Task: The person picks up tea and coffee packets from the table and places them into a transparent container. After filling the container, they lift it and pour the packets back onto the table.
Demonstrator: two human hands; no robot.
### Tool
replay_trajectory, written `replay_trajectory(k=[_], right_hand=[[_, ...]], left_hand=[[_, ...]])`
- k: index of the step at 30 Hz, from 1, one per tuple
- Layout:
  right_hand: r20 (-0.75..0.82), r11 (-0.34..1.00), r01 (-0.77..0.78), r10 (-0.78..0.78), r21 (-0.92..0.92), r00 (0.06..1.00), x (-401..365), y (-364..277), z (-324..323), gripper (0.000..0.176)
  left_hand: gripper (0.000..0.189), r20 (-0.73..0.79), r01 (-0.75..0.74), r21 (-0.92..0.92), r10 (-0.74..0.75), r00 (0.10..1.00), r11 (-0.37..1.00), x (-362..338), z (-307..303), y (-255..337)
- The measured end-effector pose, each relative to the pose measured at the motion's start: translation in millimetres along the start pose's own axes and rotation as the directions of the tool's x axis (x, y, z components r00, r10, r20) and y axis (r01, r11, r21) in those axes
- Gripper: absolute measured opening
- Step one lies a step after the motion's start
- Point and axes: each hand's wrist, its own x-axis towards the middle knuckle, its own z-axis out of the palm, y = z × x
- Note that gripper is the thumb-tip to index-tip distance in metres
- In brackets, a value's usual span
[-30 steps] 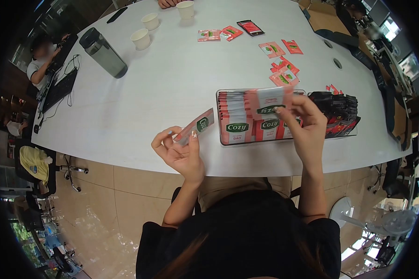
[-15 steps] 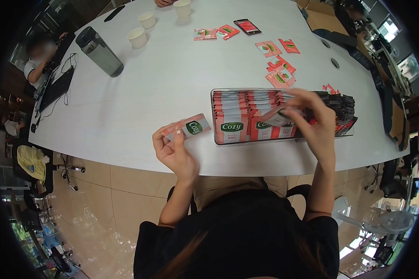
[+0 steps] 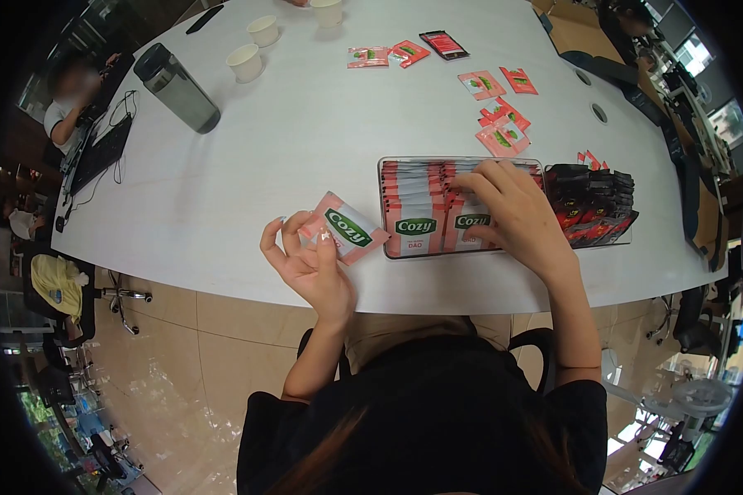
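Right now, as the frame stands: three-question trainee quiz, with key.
1. What is the left hand pinching? a) bottle b) Cozy sachet c) keyboard
2. True or false: the black sachets stand right of the rows of pink Cozy sachets.
3. How many white paper cups show on the table?

Key: 1. b. 2. True. 3. Three.

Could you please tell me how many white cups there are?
3: the nearest cup right of the bottle, second cup just beyond, third cup at the top edge; more may lie outside.
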Motion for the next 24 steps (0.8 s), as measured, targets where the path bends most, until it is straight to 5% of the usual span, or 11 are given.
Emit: replay_trajectory(k=[8, 11, 14, 16, 20, 24], right_hand=[[-0.067, 0.999, 0.004, -0.006, -0.041, 0.998, -2.3, -3.9, 0.3, 0.061], [-0.176, 0.984, 0.058, -0.027, 0.170, 0.984, -5.9, -7.6, -4.0, 0.050], [-0.298, 0.846, 0.056, 0.124, 0.530, 0.947, -5.3, -38.3, 3.1, 0.036], [-0.317, 0.867, 0.106, 0.062, 0.486, 0.947, -11.2, -44.4, 14.5, 0.033], [-0.358, 0.880, 0.077, 0.109, 0.469, 0.928, -15.5, -42.5, 6.2, 0.025], [-0.344, 0.979, -0.028, 0.097, 0.201, 0.934, -31.2, -11.9, -32.8, 0.023]], left_hand=[[0.060, 0.118, -0.189, 0.184, 0.170, 0.978, 0.964, -6.2, -2.6, -2.2], [0.058, 0.240, -0.297, 0.151, 0.256, 0.936, 0.943, -8.2, -1.8, -5.2], [0.060, 0.434, -0.362, 0.150, 0.268, 0.860, 0.920, -13.6, 0.9, 0.1], [0.062, 0.497, -0.375, 0.027, 0.313, 0.809, 0.927, -19.1, 6.5, -5.1], [0.054, 0.525, -0.514, 0.089, 0.398, 0.752, 0.853, -17.8, 13.0, -6.1], [0.041, 0.578, -0.555, 0.343, 0.295, 0.760, 0.758, -11.2, 11.9, 2.3]])
